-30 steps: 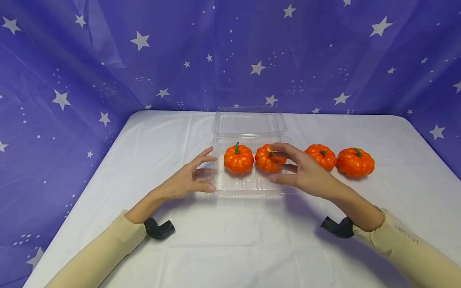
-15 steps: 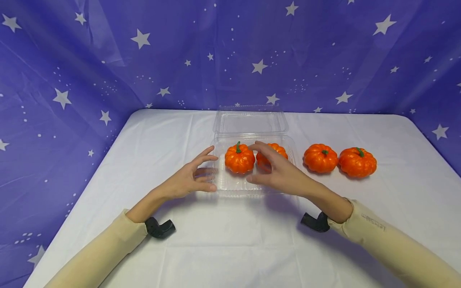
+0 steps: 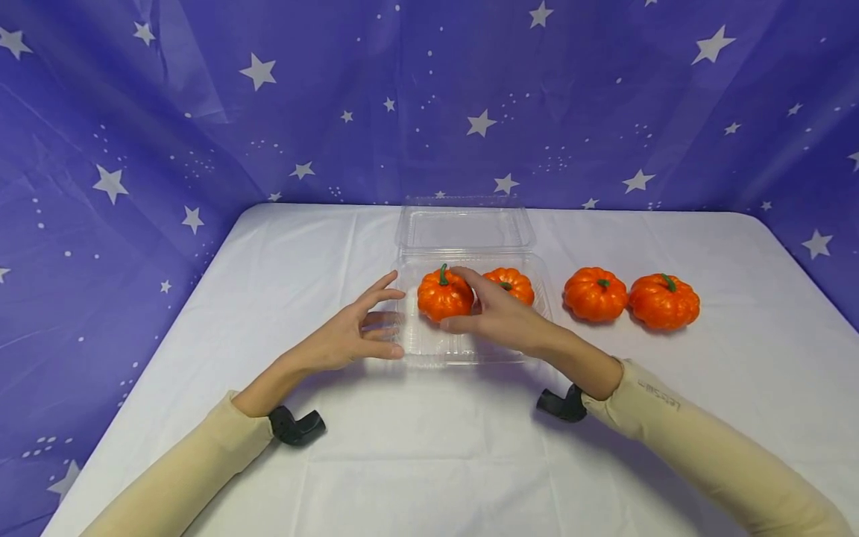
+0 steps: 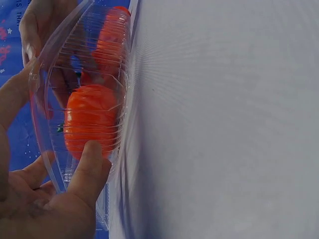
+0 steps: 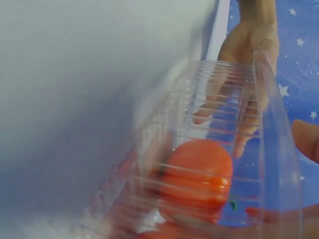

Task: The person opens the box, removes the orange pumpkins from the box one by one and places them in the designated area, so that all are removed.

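Observation:
In the head view a clear plastic clamshell container [image 3: 429,339] lies with its lid folded back, two small orange pumpkins inside. My left hand [image 3: 349,332] stands at the container's left wall, fingers spread and fairly straight; in the left wrist view its thumb [image 4: 89,172] lies along the outside of the wall. Over the container, my right hand [image 3: 499,317] reaches left, thumb and forefinger spread at the right side of the left pumpkin [image 3: 443,296]. Whether they touch it is unclear. The right-hand pumpkin [image 3: 517,285] inside is partly hidden behind that hand.
Two more pumpkins sit side by side on the white cloth to the right, one nearer [image 3: 595,294] the container and one farther [image 3: 664,302]. The open lid [image 3: 466,227] lies behind the container. A purple star-patterned curtain [image 3: 429,97] surrounds the table.
My right hand has moved left, from the right-hand pumpkin in the container to the side of the left one. The left hand stays where it was.

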A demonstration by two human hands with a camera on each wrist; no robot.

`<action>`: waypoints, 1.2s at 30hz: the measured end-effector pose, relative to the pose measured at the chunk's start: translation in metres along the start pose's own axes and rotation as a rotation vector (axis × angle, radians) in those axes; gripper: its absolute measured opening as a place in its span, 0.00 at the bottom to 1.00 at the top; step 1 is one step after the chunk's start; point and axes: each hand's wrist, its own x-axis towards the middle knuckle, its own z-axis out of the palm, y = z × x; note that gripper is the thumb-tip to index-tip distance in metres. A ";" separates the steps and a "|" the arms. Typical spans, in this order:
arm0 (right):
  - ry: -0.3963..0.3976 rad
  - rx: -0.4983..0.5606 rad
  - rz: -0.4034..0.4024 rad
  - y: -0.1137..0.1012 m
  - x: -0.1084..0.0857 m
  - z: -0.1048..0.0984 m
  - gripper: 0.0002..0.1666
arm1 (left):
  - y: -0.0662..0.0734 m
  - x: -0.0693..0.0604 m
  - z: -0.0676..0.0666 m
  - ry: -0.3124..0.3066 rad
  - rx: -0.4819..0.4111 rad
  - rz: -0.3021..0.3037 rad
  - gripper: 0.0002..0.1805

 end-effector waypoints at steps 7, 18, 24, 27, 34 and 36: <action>0.035 -0.024 -0.083 0.008 0.000 0.005 0.43 | 0.000 0.001 0.001 0.011 0.014 0.002 0.45; 0.093 -0.064 -0.121 0.013 0.005 0.017 0.38 | -0.001 0.001 0.002 0.011 0.009 0.003 0.44; 0.098 -0.258 -0.140 0.014 0.007 0.019 0.45 | 0.000 0.001 0.002 0.009 0.018 0.011 0.44; 0.118 -0.304 -0.139 0.013 0.007 0.020 0.43 | 0.001 0.002 0.003 0.009 0.020 0.015 0.44; 0.156 -0.300 -0.120 0.013 0.007 0.021 0.39 | 0.001 0.002 0.003 0.006 0.013 0.016 0.45; 0.156 -0.307 -0.112 0.013 0.008 0.022 0.39 | 0.001 0.001 0.003 0.004 0.004 0.016 0.45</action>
